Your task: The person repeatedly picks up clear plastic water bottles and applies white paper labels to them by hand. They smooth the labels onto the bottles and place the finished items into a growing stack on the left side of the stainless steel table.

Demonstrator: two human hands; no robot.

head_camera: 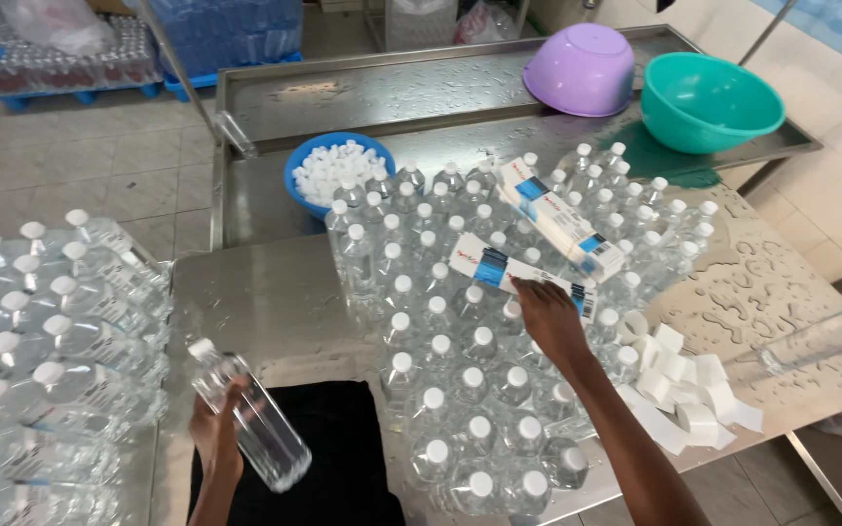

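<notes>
Here, the left hand (214,429) is closed around a clear plastic water bottle with a white cap (250,417), held tilted over the near edge of the wet stainless steel table (265,302), its cap pointing up and to the left. The right hand (548,317) reaches forward over a dense cluster of upright, white-capped clear bottles (460,390) standing on the table, and its fingers (528,290) pinch the edge of a strip of white labels with blue and red print (518,273) that lies across the bottle caps. A second, thicker stack of the same labels (559,219) rests on the caps just behind it.

Beyond the bottles, a round blue plastic basin (304,161) is filled with loose white bottle caps (338,168). Farther back on the steel tray (392,93), a purple plastic bowl (582,68) lies upside down, and beside it a teal plastic bowl (708,97) sits tilted with its open side showing; nothing can be made out inside it. To the right of the right forearm, a loose pile of white paper backing strips (689,394) lies on the table, which is beaded with water there. At the far left, shrink-wrapped packs of capped bottles (41,341) are stacked close to the left hand.
</notes>
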